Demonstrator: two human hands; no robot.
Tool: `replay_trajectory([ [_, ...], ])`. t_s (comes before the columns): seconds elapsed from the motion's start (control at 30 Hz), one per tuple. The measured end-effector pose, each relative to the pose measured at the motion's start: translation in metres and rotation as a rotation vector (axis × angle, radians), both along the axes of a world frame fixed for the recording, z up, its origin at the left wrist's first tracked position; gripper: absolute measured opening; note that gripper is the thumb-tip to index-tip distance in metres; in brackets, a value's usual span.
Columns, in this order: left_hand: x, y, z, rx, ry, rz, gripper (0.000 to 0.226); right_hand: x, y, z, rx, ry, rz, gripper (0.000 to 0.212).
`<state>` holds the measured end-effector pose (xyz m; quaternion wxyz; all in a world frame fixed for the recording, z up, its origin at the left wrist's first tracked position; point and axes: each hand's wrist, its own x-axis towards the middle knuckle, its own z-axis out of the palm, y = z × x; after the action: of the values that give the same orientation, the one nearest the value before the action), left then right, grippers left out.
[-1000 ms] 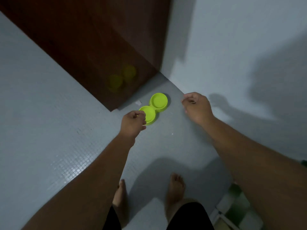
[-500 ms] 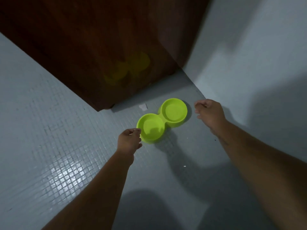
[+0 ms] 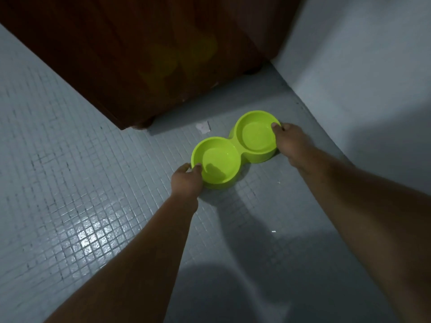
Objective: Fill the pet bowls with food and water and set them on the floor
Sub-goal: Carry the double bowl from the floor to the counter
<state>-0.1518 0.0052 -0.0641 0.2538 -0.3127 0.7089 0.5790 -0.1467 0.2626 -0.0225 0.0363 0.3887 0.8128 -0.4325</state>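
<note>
Floor-level feeding station: a person reaches down to a lime-green plastic double pet bowl (image 3: pixel 235 149) that sits on the grey mosaic-tiled floor (image 3: pixel 93 206), in the corner between a dark brown wooden cabinet (image 3: pixel 140 54) and a pale painted wall (image 3: pixel 361 66). Both basins look empty, though in the dim light a thin film of water cannot be ruled out, so the step in hand is probably lifting the dish to fill it. That should go best with both ends raised together and kept level, thumbs firm on the slick plastic.

The left hand (image 3: pixel 186 180) grips the near rim of the nearer basin, thumb hooked inside the lip and fingers round the outside. The right hand (image 3: pixel 291 143) clasps the farther basin's right rim, thumb over the lip. Both forearms stretch forward and down, nearly straight. A small white scrap (image 3: pixel 203 127) lies on the tiles just beyond the bowl.
</note>
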Motion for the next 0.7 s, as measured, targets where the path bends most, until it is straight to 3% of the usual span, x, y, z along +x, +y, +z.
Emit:
replay_trajectory([
  [0.2,0.002,0.002,0.012,-0.102,0.154,-0.009,0.045,0.006,-0.006,-0.005,0.085,0.052,-0.058,0.044],
  [0.37,0.006,-0.007,0.048,-0.076,0.216,0.023,0.045,0.012,-0.014,0.023,0.022,0.07,-0.142,0.055],
  [0.57,0.006,-0.025,0.134,0.033,0.223,0.032,0.044,0.022,-0.03,0.099,-0.092,0.115,-0.289,0.058],
  [0.7,0.004,-0.039,0.217,0.031,0.201,-0.002,0.045,0.041,-0.036,0.169,-0.144,0.158,-0.41,0.075],
])
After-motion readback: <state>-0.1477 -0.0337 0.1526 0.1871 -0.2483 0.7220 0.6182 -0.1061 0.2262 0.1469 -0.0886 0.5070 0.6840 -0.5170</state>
